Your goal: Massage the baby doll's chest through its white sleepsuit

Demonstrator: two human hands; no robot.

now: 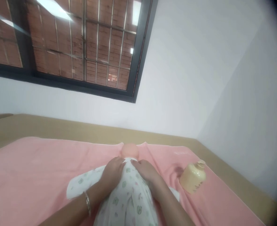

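A baby doll lies on its back on a pink towel (46,166), its smooth, round head (129,150) pointing away from me. It wears a white gown (126,194) printed with small green bears, with the sleeves spread to both sides. My left hand (113,171), a bracelet on its wrist, closes on the gown's left side just below the neck. On the opposite side, my right hand (146,171) grips the gown near the collar. The thumbs lie close to the neckline, while the other fingers are partly hidden.
To the right, a cream-coloured pump bottle (193,178) stands on the towel. The towel covers a tan surface (93,131) that meets a white wall (187,62). Above is a dark-framed window (133,96) with metal bars and brickwork behind it.
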